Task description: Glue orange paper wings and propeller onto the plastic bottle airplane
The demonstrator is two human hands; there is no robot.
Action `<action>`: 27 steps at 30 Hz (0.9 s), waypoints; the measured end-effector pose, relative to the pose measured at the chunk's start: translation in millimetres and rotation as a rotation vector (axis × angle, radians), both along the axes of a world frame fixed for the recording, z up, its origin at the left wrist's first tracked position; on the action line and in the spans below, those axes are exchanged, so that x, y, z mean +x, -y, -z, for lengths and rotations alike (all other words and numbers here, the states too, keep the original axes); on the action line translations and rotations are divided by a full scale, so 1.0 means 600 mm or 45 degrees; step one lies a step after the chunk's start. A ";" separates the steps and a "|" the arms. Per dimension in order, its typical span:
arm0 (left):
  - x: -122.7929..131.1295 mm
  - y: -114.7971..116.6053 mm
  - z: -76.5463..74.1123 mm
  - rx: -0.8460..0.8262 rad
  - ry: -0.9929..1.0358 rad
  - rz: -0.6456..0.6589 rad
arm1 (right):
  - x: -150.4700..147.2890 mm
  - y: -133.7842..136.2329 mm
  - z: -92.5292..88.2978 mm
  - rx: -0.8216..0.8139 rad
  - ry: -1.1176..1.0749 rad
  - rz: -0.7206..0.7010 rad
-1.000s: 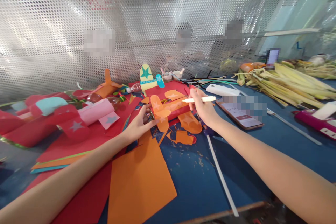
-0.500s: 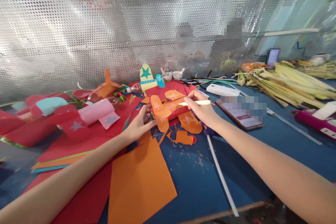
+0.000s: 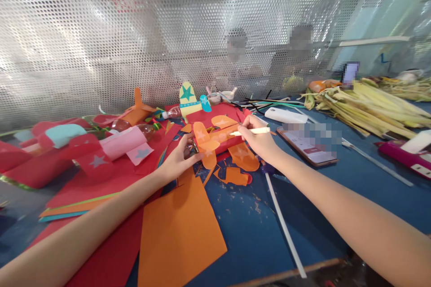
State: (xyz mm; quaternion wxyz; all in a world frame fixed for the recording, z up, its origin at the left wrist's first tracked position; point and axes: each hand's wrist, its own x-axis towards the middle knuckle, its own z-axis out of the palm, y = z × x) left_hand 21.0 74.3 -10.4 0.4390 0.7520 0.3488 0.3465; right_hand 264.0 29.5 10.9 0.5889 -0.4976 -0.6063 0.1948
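Note:
An orange paper airplane model (image 3: 220,135) with pale stars on its rounded wings and tail lies in front of me. My left hand (image 3: 184,152) holds its tail end, thumb on the near side and fingers on the far side. In my right hand (image 3: 254,134) is a cream-coloured marker pen (image 3: 257,131), pinched between thumb and fingers. The pen's tip rests at the body of the model, between the wings; whether it touches the paper is hard to tell. Orange paper scraps (image 3: 235,176) lie just below the model.
An orange sheet (image 3: 182,233) and red paper (image 3: 111,242) spread at front left. Finished-looking paper planes (image 3: 97,157) crowd the left. A phone (image 3: 306,145), a white power bank-like block (image 3: 286,115), a white stick (image 3: 284,224) and corn husks (image 3: 370,103) lie right. Perforated metal (image 3: 151,31) stands behind.
Both hands stay almost where they were, still holding the model and the pen. Only a very slight shift of the right hand and pen shows.

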 end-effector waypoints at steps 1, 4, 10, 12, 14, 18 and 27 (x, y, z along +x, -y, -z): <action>0.000 0.000 0.000 -0.005 0.005 0.001 | 0.000 0.000 0.000 0.006 0.006 0.001; 0.000 0.000 0.001 -0.013 0.002 0.003 | 0.000 0.001 -0.001 0.006 0.017 -0.001; -0.001 0.000 0.000 0.020 -0.018 -0.009 | 0.000 0.002 -0.002 0.005 0.025 0.002; 0.000 0.000 0.000 0.016 -0.009 -0.007 | 0.000 0.001 -0.002 0.007 0.027 0.005; -0.001 0.000 0.001 0.009 -0.003 -0.006 | 0.000 0.001 -0.002 0.004 0.020 0.001; -0.001 -0.003 0.003 0.012 0.007 0.004 | 0.000 0.001 -0.003 -0.017 0.032 0.006; 0.000 -0.002 0.002 0.008 0.019 -0.006 | 0.000 0.000 -0.003 0.005 0.044 0.007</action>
